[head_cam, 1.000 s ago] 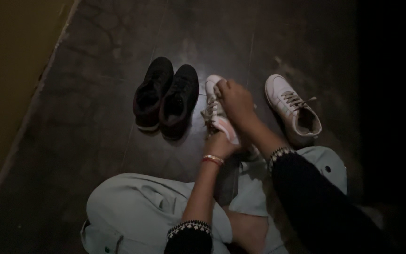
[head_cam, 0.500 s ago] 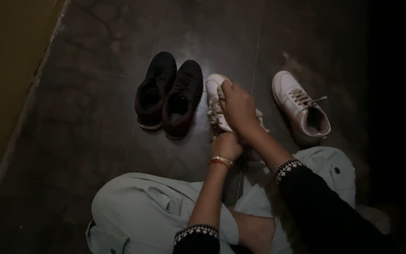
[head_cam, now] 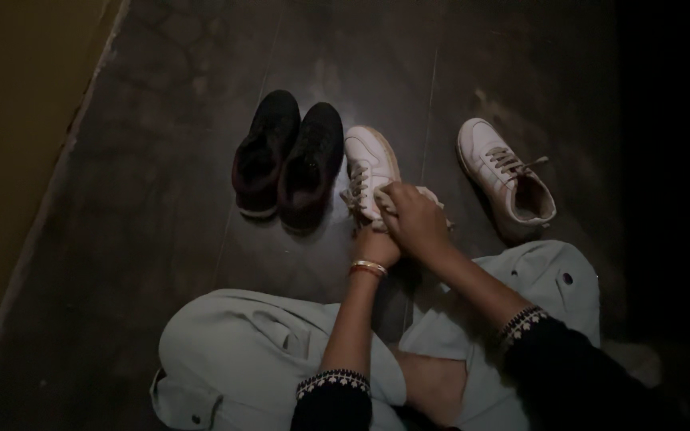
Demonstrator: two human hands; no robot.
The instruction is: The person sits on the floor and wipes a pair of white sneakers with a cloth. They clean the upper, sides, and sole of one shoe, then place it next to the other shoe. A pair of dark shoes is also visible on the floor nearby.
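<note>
In the head view, a dim scene is seen from above, with a dark tiled floor (head_cam: 161, 199) filling most of the frame. Near the centre, a white sneaker (head_cam: 370, 164) is held between both hands, its toe pointed toward the top of the frame and its heel hidden under them. The right hand (head_cam: 417, 219) is laid over the rear part of the sneaker, and its grip is closed on what seems to be a pale cloth (head_cam: 433, 198), a bit of which shows beside the fingers; the dim light does not let the cloth be told for certain. The left hand (head_cam: 375, 246) is placed just below, at the sneaker's heel end, with its grip closed around the shoe; a bangle (head_cam: 367, 268) is worn on that wrist.

Just to the left of the held sneaker, a pair of black shoes (head_cam: 289, 164) is set side by side on the floor, the nearer one almost touching the sneaker. At the right of centre, a second white sneaker (head_cam: 506, 179) is seen standing apart on the floor, its laces loose. Across the bottom of the frame, the person's folded legs in pale trousers (head_cam: 233, 351) are seen, with dark patterned sleeves at the lower edge. A yellowish wall (head_cam: 9, 96) runs down the left edge.
</note>
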